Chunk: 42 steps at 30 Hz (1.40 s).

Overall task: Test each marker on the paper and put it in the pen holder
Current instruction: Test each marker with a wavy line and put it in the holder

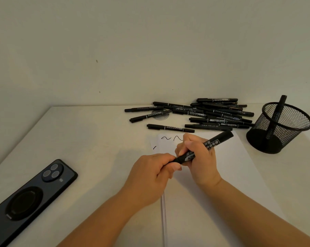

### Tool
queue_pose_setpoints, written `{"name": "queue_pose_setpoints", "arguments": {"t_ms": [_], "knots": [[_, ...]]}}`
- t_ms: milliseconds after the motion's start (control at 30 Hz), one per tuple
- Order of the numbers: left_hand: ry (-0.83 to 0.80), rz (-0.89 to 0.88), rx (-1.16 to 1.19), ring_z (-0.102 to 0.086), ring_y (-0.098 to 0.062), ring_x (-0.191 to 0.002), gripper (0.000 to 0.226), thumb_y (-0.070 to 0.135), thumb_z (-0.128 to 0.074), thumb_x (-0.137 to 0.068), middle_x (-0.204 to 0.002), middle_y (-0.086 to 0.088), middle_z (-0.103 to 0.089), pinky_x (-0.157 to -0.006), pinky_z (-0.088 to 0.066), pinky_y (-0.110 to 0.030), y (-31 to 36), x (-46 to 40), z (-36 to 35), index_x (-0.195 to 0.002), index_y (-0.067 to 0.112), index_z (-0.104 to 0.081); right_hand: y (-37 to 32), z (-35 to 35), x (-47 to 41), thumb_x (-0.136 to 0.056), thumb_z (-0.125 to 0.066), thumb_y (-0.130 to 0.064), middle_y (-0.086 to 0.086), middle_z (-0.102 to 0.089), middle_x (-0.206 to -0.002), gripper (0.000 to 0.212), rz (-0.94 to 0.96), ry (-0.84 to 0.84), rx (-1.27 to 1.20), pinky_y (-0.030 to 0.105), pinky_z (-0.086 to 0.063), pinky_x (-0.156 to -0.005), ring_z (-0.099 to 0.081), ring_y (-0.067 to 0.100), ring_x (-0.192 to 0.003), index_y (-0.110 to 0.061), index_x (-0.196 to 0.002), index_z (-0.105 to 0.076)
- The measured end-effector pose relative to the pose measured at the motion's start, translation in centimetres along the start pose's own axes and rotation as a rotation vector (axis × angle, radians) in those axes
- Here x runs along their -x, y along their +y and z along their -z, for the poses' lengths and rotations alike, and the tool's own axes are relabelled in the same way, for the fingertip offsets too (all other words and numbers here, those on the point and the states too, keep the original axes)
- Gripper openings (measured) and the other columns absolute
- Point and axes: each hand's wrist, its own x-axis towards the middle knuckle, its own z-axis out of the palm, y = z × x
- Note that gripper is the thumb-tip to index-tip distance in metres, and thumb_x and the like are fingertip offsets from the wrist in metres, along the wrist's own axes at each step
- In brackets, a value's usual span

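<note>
Marker (pixel 208 146) above the paper (pixel 227 175): your right hand (pixel 200 157) grips its barrel, your left hand (pixel 150 175) pinches the cap end; pull straight along the barrel.

A thick black marker (pixel 206 146) with white lettering slants above the white paper (pixel 230 175), its blunt end toward the far right, its near end hidden in fingers. The paper lies near the tabletop's front edge, bearing two black squiggles at its far left corner. A heap of black markers (pixel 204 114) lies along the far edge. The black mesh pen holder (pixel 279 129) stands upright toward the far right corner, one marker (pixel 277 114) leaning inside.
</note>
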Motion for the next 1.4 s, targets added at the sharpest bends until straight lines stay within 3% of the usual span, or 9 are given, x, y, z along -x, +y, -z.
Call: {"name": "queue_pose_setpoints", "arguments": {"t_ms": [167, 333, 500, 667, 767, 933, 1167, 1300, 1400], "knots": [[-0.146, 0.104, 0.267, -0.043, -0.005, -0.054, 0.024, 0.036, -0.045, -0.084, -0.054, 0.016, -0.051, -0.055, -0.037, -0.018, -0.2, 0.1, 0.2, -0.068, 0.043, -0.061, 0.1, -0.1, 0.0, -0.062, -0.051, -0.019, -0.003, -0.035, -0.041, 0.023, 0.023, -0.067, -0.034, 0.021, -0.027, -0.039, -0.034, 0.013, -0.041, -0.012, -0.041, -0.045], [-0.142, 0.131, 0.242, -0.053, -0.017, -0.062, 0.032, 0.03, -0.05, -0.091, -0.062, 0.017, -0.059, -0.06, -0.041, -0.02, -0.8, -0.2, 0.1, -0.069, 0.05, -0.062, 0.2, 0.2, -0.2, -0.068, -0.047, -0.014, -0.001, -0.036, -0.042, 0.026, 0.012, -0.094, 0.007, 0.019, -0.031, -0.038, -0.034, 0.015, -0.041, -0.004, -0.045, -0.044], [0.035, 0.179, 0.275, -0.048, 0.0, -0.054, 0.023, 0.021, -0.06, -0.085, -0.061, 0.017, -0.064, -0.055, -0.039, -0.01, -1.4, -0.9, 0.7, -0.074, 0.041, -0.066, 0.3, 0.9, -0.8, -0.076, -0.048, -0.015, -0.003, -0.046, -0.043, 0.025, 0.028, -0.068, 0.175, 0.017, -0.031, -0.039, -0.038, 0.009, -0.039, -0.008, -0.053, -0.053], [0.29, 0.281, 0.453, -0.048, 0.004, -0.048, 0.019, 0.012, -0.06, -0.084, -0.057, 0.015, -0.063, -0.053, -0.04, -0.006, -2.1, -1.5, 1.8, -0.074, 0.027, -0.067, -0.9, 1.9, -2.0, -0.077, -0.059, -0.018, -0.001, -0.053, -0.048, 0.019, -0.074, -0.009, 0.069, 0.021, -0.038, -0.046, -0.047, 0.013, -0.045, -0.02, -0.058, -0.062], [0.38, 0.276, 0.438, -0.048, 0.003, -0.05, 0.018, 0.014, -0.059, -0.086, -0.058, 0.017, -0.062, -0.055, -0.042, -0.007, -2.4, -1.6, 2.4, -0.074, 0.026, -0.065, -2.6, 3.5, -2.4, -0.085, -0.061, -0.016, -0.003, -0.063, -0.058, 0.018, -0.123, -0.052, 0.328, 0.023, -0.044, -0.053, -0.055, 0.009, -0.055, -0.019, -0.068, -0.066], [0.398, 0.223, 0.32, -0.053, 0.004, -0.06, 0.019, 0.023, -0.063, -0.083, -0.064, 0.018, -0.064, -0.057, -0.041, -0.005, -1.8, -2.2, 2.3, -0.071, 0.038, -0.064, -4.8, 5.1, -1.7, -0.082, -0.067, -0.021, -0.012, -0.07, -0.069, 0.009, -0.134, -0.233, 0.811, 0.005, -0.04, -0.058, -0.056, -0.009, -0.06, -0.03, -0.083, -0.07], [0.151, 0.034, 0.026, -0.056, 0.007, -0.067, 0.015, 0.032, -0.064, -0.081, -0.067, 0.028, -0.061, -0.061, -0.04, -0.005, 1.3, -4.4, 1.1, -0.072, 0.043, -0.061, -5.8, 4.0, -0.6, -0.083, -0.062, -0.032, -0.015, -0.065, -0.082, 0.014, 0.084, -0.327, 1.212, 0.026, -0.048, -0.075, -0.057, 0.001, -0.077, -0.034, -0.097, -0.067], [0.149, -0.054, 0.022, -0.058, 0.004, -0.07, 0.015, 0.033, -0.061, -0.083, -0.072, 0.025, -0.064, -0.064, -0.044, -0.009, 2.4, -6.3, 1.5, -0.078, 0.047, -0.06, -6.9, 4.8, -0.8, -0.085, -0.061, -0.031, -0.015, -0.066, -0.084, 0.014, 0.149, -0.195, 1.264, 0.027, -0.049, -0.076, -0.059, 0.002, -0.079, -0.03, -0.099, -0.063], [0.141, -0.044, -0.091, -0.058, 0.003, -0.074, 0.011, 0.035, -0.056, -0.087, -0.08, 0.021, -0.063, -0.068, -0.046, -0.017, 2.0, -8.5, 2.5, -0.093, 0.042, -0.06, -8.8, 6.8, -1.3, -0.082, -0.065, -0.025, -0.018, -0.064, -0.075, 0.008, 0.208, 0.081, 1.102, 0.007, -0.043, -0.066, -0.059, -0.008, -0.072, -0.028, -0.089, -0.061]]}}
